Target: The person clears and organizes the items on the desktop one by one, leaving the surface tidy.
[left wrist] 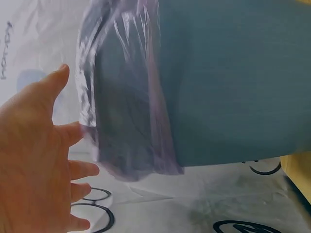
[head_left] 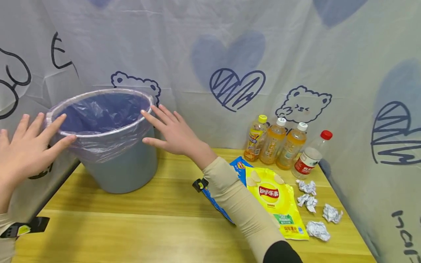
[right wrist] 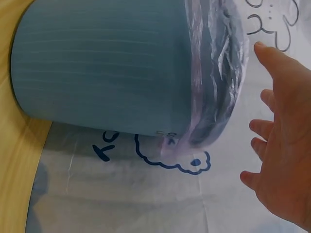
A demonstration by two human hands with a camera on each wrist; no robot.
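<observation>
A grey-blue trash can (head_left: 121, 171) stands upright at the table's left back. Its rim is lined with a thin translucent purple bag (head_left: 108, 144), folded down over the outside. My left hand (head_left: 27, 149) is at the left of the rim, fingers spread and straight, holding nothing. On the rim's right side, my right hand (head_left: 174, 133) is spread the same way, palm down and fingertips close to the bag's edge. In the left wrist view, the left hand (left wrist: 41, 150) is beside the bag. The right wrist view shows the right hand (right wrist: 284, 136) apart from the bag.
On the wooden table (head_left: 131, 226), a yellow chip bag (head_left: 263, 197) overlaps a blue chip bag (head_left: 238, 168), partly behind my right forearm. Several drink bottles (head_left: 273, 144) stand at the back right. Crumpled paper balls (head_left: 318, 231) lie near the right edge. A printed curtain (head_left: 184, 47) hangs behind.
</observation>
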